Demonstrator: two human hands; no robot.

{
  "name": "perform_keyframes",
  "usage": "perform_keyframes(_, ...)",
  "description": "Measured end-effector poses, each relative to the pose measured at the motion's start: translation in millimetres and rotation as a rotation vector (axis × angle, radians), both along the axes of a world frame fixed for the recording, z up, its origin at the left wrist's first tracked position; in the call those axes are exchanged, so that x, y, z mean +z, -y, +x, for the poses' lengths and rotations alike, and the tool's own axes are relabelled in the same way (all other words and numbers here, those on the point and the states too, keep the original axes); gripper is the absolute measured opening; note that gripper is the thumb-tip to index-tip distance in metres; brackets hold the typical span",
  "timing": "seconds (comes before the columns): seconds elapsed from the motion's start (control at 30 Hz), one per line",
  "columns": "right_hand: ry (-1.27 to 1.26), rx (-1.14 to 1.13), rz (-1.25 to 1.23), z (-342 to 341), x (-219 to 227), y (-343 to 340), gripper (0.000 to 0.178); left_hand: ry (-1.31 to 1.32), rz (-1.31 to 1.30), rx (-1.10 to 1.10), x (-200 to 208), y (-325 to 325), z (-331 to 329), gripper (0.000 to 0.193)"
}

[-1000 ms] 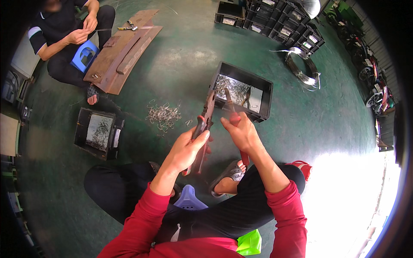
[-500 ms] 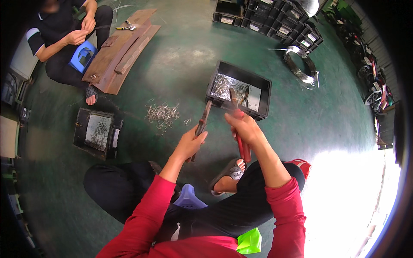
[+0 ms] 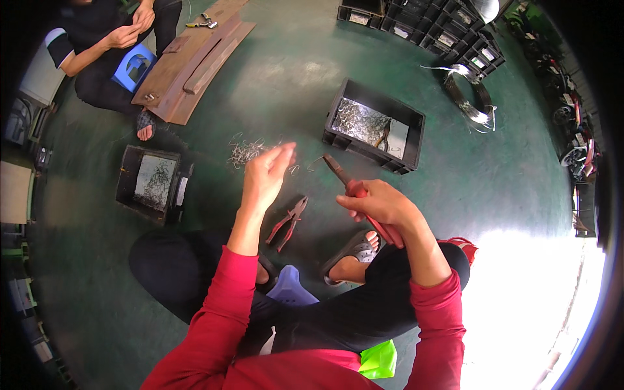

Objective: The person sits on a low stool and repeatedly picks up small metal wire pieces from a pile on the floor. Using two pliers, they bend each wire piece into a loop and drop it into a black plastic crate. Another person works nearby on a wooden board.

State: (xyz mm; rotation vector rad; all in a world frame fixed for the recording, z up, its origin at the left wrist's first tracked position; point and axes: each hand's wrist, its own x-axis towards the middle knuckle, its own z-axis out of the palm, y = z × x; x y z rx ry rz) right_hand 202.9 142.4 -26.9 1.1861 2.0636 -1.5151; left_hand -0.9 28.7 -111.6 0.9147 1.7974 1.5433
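My right hand (image 3: 383, 207) grips red-handled pliers (image 3: 338, 172), jaws toward the upper left. A thin curved piece of wire (image 3: 314, 160) is at the jaw tips; whether they clamp it, I cannot tell. My left hand (image 3: 265, 174) is raised beside a loose pile of bent wire hooks (image 3: 244, 151), partly covering it from view. Its fingers stretch toward the upper right, somewhat blurred, with nothing visible in them. A second pair of red-handled pliers (image 3: 288, 222) lies on the floor below the left hand, its handles spread.
A black crate (image 3: 416, 140) beyond my right hand holds wire hooks and a tool. Another black crate (image 3: 123, 179) stands left. A wire coil (image 3: 465, 97) and stacked crates (image 3: 422, 29) are at upper right. A co-worker sits by a wooden bench (image 3: 175, 91) at upper left.
My left hand has let go of its pliers, which now lie on the floor, and has moved up toward the wire pile. The right hand's pliers have tilted left, away from the crate.
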Motion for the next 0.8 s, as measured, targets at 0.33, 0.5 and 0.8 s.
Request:
perform_keyframes(0.33,0.017,0.083,0.061,3.2,1.2,8.6,0.044,-0.199,-0.05,-0.135,49.0,13.6,29.0,0.018)
perform_keyframes(0.5,-0.064,0.094,0.036,9.5,5.3,8.9,0.053,0.341,0.044,-0.141,48.7,11.8,25.5,0.02)
perform_keyframes(0.8,-0.08,0.144,-0.053,8.0,9.7,9.6,0.053,0.692,-0.028,-0.233,53.8,17.3,17.3,0.026)
